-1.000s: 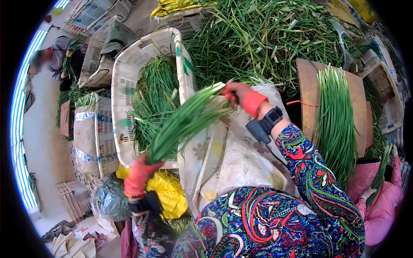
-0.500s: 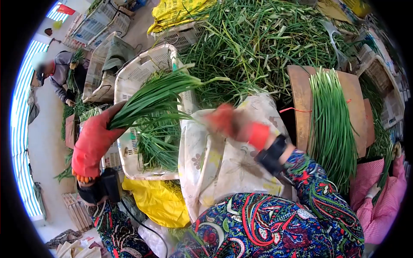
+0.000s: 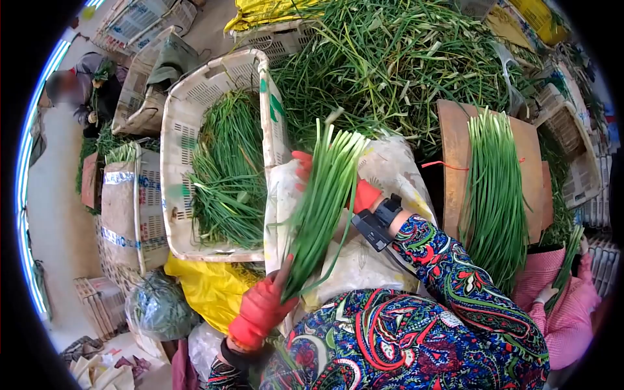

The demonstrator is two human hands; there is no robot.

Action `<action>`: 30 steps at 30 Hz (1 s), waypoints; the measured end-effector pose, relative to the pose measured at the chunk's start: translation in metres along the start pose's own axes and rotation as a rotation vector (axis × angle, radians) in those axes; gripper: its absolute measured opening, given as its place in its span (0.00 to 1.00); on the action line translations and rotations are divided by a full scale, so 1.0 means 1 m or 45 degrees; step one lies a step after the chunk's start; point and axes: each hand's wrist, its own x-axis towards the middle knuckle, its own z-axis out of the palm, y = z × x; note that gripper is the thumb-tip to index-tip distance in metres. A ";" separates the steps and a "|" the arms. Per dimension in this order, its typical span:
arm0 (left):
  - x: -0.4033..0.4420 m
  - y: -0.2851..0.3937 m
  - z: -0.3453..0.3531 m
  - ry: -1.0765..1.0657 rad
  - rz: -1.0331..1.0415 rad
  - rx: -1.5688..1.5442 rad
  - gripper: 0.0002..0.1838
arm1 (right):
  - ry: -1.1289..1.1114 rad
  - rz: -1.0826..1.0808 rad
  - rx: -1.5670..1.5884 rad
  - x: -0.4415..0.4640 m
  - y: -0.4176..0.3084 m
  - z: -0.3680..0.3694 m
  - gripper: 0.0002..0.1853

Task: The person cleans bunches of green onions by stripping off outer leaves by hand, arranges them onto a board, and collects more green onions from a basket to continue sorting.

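Note:
My left hand, in a red glove, is closed around the lower, leafy end of a bunch of garlic chives. The bunch stands tilted in front of me, pale stem ends up and slightly right. My right hand, also red-gloved, reaches behind the bunch at its upper half; red fingers show at its left side, and the palm is hidden by the stems. Beneath both hands is a pale flower-patterned cloth. On a brown board to the right lies a neat chive bundle, with a red tie near it.
A white plastic crate holding loose chives stands to the left. A large chive heap lies ahead. A yellow sack sits below the crate. One person works at far left; another in pink holds chives at right.
My left hand has come down and right with the chives, turning them stem ends up. My right hand, apart from the bunch before, is now behind it. The view has shifted slightly.

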 end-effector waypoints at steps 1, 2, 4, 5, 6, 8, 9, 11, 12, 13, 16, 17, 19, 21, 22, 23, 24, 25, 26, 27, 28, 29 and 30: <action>0.002 -0.012 -0.003 -0.030 0.063 -0.302 0.51 | -0.082 0.090 0.071 -0.002 -0.004 0.002 0.32; 0.003 -0.039 -0.004 -0.007 -0.001 -0.393 0.49 | -0.141 0.120 0.100 -0.003 -0.005 0.005 0.32; 0.032 -0.032 -0.053 0.116 -0.221 -1.243 0.49 | -0.271 0.183 0.166 -0.001 -0.004 0.015 0.32; 0.048 -0.039 -0.063 0.166 -0.199 -1.331 0.48 | -0.331 0.238 0.208 0.004 -0.002 0.024 0.34; 0.071 -0.046 -0.061 0.042 -0.077 -1.363 0.47 | -0.394 0.293 0.250 0.008 0.002 0.033 0.35; 0.108 -0.056 -0.027 -0.159 0.188 -1.710 0.43 | -0.457 0.445 0.348 0.014 0.007 0.054 0.37; 0.115 -0.050 -0.013 -0.295 0.222 -1.939 0.43 | -0.422 0.416 0.239 0.020 0.012 0.050 0.42; 0.112 -0.027 0.004 -0.611 0.064 -2.418 0.43 | -0.212 0.422 0.190 0.011 0.005 0.072 0.40; 0.110 -0.019 0.001 -0.746 0.015 -2.447 0.43 | 0.017 0.380 0.079 0.005 -0.003 0.087 0.37; 0.112 -0.017 0.000 -0.808 0.009 -2.364 0.40 | 0.159 0.213 -0.361 0.000 -0.010 0.090 0.35; 0.099 -0.016 -0.013 -0.795 -0.068 -2.162 0.33 | 0.316 0.059 -0.403 -0.016 -0.049 0.069 0.36; 0.094 -0.016 -0.014 -0.781 -0.105 -2.180 0.31 | 0.421 0.042 -0.586 -0.023 -0.065 0.076 0.36; 0.084 -0.015 -0.015 -0.732 -0.199 -2.205 0.27 | 0.245 0.174 -0.517 -0.032 -0.083 0.063 0.35; 0.078 -0.010 -0.015 -0.680 -0.293 -2.201 0.23 | 0.267 0.226 -1.044 -0.028 -0.071 0.082 0.34; 0.077 -0.007 -0.014 -0.699 -0.270 -2.250 0.22 | 0.349 0.291 -1.151 -0.025 -0.063 0.094 0.33; 0.076 -0.007 -0.011 -0.691 -0.295 -2.233 0.22 | 0.436 0.358 -1.342 -0.020 -0.061 0.100 0.27; 0.074 -0.006 -0.008 -0.682 -0.323 -2.215 0.22 | 0.408 0.293 -1.446 -0.014 -0.057 0.102 0.20; 0.072 -0.005 -0.006 -0.671 -0.353 -2.198 0.22 | 0.380 0.229 -1.548 -0.011 -0.056 0.102 0.14; 0.071 -0.003 -0.007 -0.684 -0.383 -2.186 0.24 | 0.362 0.168 -1.593 -0.011 -0.058 0.101 0.13; 0.068 -0.003 -0.004 -0.660 -0.383 -2.209 0.25 | 0.341 0.107 -1.640 -0.007 -0.062 0.100 0.12; 0.065 -0.003 -0.002 -0.634 -0.386 -2.235 0.25 | 0.319 0.051 -1.683 -0.002 -0.067 0.100 0.11; 0.061 -0.004 0.000 -0.607 -0.388 -2.262 0.26 | 0.407 -0.058 -1.538 0.001 -0.080 0.109 0.09; 0.058 -0.006 -0.002 -0.622 -0.387 -2.288 0.29 | 0.568 -0.163 -1.413 0.023 -0.109 0.071 0.09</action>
